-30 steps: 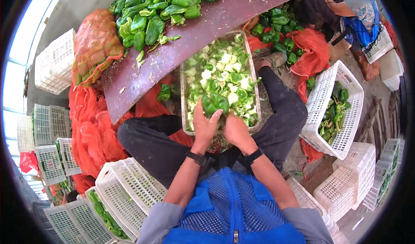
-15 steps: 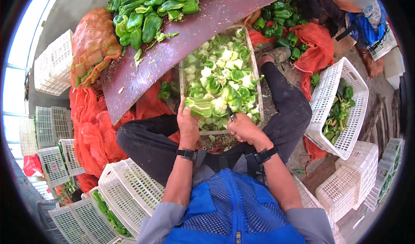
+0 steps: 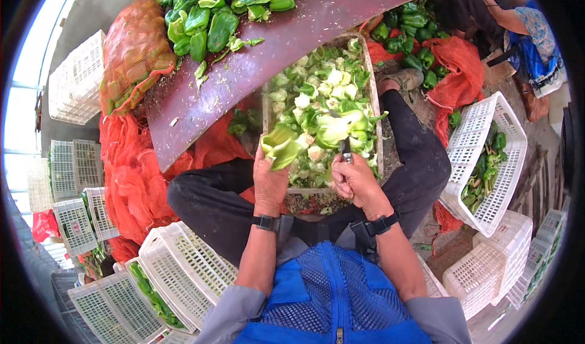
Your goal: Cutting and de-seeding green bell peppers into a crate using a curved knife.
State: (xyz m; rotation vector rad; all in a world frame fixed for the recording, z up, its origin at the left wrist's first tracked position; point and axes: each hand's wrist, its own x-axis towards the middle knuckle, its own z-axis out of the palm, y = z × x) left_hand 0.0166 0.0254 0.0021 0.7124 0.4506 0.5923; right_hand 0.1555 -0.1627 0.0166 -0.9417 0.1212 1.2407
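My left hand [image 3: 270,182] grips a hollow, cut-open green pepper [image 3: 281,146] with its pale inside showing. In my right hand [image 3: 356,182] is a knife [image 3: 347,152], its dark handle closed in my fingers. A pale, cut pepper piece [image 3: 341,127] is at the knife's blade, which it mostly hides; I cannot tell whether it is stuck on the blade. Beneath both hands, between my legs, stands a shallow crate [image 3: 373,94] filled with pale green pepper cores and tops [image 3: 317,91].
A dark red board [image 3: 244,79] slants across the far side, bearing piled green peppers [image 3: 222,30]. Left of it are a full mesh sack [image 3: 137,51] and red netting [image 3: 137,185]. White crates flank me, one with peppers [image 3: 487,161]. Another person [image 3: 518,24] sits far right.
The pepper in my left hand has come apart from the cut piece now by the knife. My right hand has moved slightly right, and the view has shifted a little.
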